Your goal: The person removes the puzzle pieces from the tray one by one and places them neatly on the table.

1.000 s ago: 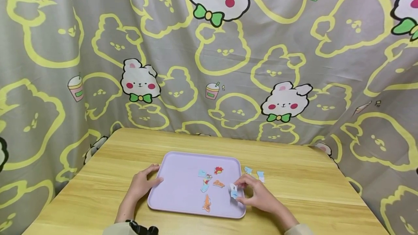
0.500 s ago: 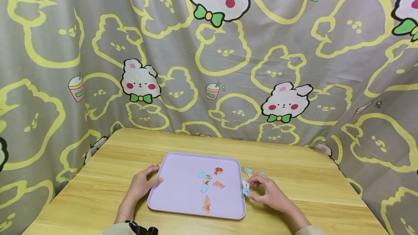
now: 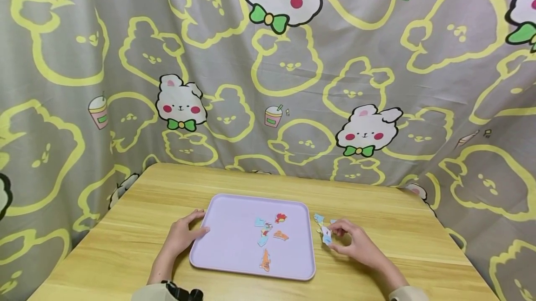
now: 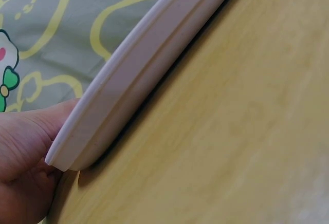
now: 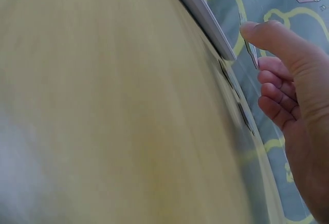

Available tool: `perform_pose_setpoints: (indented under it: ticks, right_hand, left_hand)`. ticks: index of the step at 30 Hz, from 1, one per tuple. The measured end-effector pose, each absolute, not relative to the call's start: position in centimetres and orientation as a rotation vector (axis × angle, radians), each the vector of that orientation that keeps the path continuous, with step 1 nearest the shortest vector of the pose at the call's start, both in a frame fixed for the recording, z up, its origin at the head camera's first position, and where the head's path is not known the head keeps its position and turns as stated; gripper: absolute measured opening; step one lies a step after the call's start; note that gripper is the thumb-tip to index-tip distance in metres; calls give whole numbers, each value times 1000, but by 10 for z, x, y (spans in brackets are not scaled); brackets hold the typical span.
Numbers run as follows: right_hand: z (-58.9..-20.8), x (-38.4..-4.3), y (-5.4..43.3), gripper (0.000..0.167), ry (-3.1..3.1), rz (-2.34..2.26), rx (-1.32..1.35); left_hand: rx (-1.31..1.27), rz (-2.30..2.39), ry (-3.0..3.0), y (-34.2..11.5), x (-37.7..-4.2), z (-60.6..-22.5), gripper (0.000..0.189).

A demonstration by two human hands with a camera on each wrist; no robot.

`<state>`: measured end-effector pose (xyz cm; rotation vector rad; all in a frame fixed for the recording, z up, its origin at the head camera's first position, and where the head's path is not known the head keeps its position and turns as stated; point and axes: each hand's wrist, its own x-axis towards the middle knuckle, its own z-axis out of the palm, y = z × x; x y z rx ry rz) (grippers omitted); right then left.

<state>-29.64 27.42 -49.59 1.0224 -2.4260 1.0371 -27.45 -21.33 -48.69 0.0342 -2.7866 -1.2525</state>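
My right hand [image 3: 357,245] pinches a thin, flat blue-and-white puzzle piece [image 3: 326,236] between thumb and fingers, right of the tray. In the right wrist view this puzzle piece [image 5: 251,52] is seen nearly edge-on, raised above the table. My left hand [image 3: 181,235] holds the left edge of the lilac tray [image 3: 230,250], thumb over the rim. The left wrist view shows the tray's outer wall [image 4: 128,75] beside that hand. On the tray lie a red piece [image 3: 281,217], an orange piece [image 3: 281,235], a longer orange piece [image 3: 265,261] and several light-blue ones [image 3: 262,240].
Two more pieces lie on the wooden table [image 3: 389,217] right of the tray: one blue piece [image 3: 318,217] and another blue piece [image 3: 333,221] partly hidden by my right hand. A patterned grey curtain [image 3: 234,105] hangs behind the table.
My right hand has carried the blue-and-white puzzle piece rightward, from over the tray's right side to beyond its rim. My left hand and the tray have stayed in place.
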Motion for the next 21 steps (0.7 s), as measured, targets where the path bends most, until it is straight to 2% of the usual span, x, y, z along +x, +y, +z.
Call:
perform_pose_setpoints:
  ticks: [21]
  right_hand:
    - [-491, -306, 310, 37, -2547, 972, 865]
  left_hand:
    - [27, -1247, -2788, -214, -277, -488, 52]
